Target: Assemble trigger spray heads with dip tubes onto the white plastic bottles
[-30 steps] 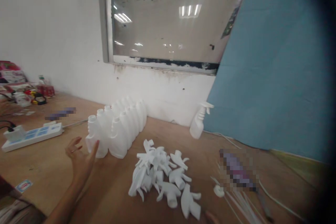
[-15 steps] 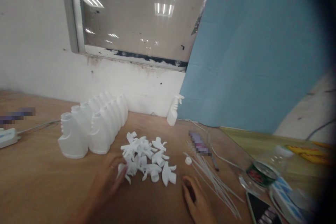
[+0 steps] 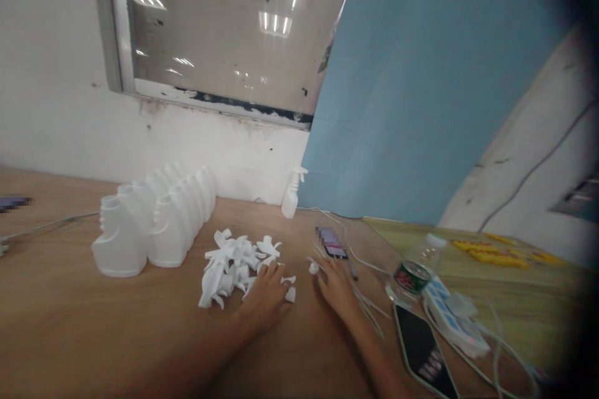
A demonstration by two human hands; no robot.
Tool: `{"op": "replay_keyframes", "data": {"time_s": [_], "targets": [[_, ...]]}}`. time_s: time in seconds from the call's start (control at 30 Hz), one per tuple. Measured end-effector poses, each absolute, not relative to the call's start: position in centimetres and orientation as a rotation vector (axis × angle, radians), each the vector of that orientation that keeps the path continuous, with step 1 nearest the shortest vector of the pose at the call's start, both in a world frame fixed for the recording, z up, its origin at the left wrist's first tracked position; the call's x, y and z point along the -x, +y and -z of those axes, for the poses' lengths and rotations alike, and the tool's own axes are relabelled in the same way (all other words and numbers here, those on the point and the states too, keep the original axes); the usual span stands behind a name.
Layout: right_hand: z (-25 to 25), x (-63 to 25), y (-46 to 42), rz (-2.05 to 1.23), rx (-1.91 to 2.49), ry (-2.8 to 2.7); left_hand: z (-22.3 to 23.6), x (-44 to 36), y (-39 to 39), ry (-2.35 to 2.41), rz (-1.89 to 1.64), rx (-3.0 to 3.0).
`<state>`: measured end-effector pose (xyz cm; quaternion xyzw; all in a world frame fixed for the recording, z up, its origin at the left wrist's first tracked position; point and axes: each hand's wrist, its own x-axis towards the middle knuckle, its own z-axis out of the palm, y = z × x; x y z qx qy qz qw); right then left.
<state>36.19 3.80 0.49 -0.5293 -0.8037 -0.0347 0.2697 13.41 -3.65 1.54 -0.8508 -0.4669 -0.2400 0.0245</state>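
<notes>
White trigger spray heads (image 3: pixel 234 255) lie in a loose pile on the wooden table. My left hand (image 3: pixel 266 293) rests palm down over the pile's right side, its fingers on top of the heads and partly covering them. One head shows past my left thumb. To the right, my right hand (image 3: pixel 336 287) reaches over a bundle of thin white tubes (image 3: pixel 369 308), fingers apart. A small white round piece (image 3: pixel 314 268) sits right by its fingertips; whether they touch is unclear.
Several white bottles (image 3: pixel 120 243) stand in two rows at left. An assembled spray bottle (image 3: pixel 290 196) stands by the wall. At right are a phone (image 3: pixel 423 349), a clear drink bottle (image 3: pixel 412 277), a power strip (image 3: pixel 453 318) and cables. A second phone (image 3: pixel 333 243) lies behind the tubes.
My left hand has moved right across the pile, from its left edge to its right side. My right hand has reached forward onto the tubes and opened out. The view has turned slightly right.
</notes>
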Motion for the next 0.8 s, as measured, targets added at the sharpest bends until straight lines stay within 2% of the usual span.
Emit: {"op": "replay_keyframes", "data": {"time_s": [0.17, 0.37, 0.5, 0.63, 0.8], "targets": [[-0.9, -36.5, 6.5, 0.021, 1.409, -2.265, -0.7, -13.0, -6.2, -1.424, 0.803, 2.673], [0.2, -36.5, 7.4, -0.005, 1.389, -2.239, 0.8, -10.1, -10.8, -1.639, 1.325, 2.765], [0.2, -36.6, 7.5, -0.025, 1.364, -2.212, 2.4, -7.7, -11.4, -1.747, 1.499, 2.761], [0.3, -36.8, 7.7, -0.035, 1.326, -2.195, 3.0, -6.9, -11.5, -1.817, 1.546, 2.785], [0.3, -36.8, 7.3, -0.054, 1.278, -2.155, 1.6, -6.8, -12.2, -1.835, 1.475, 2.796]]}}
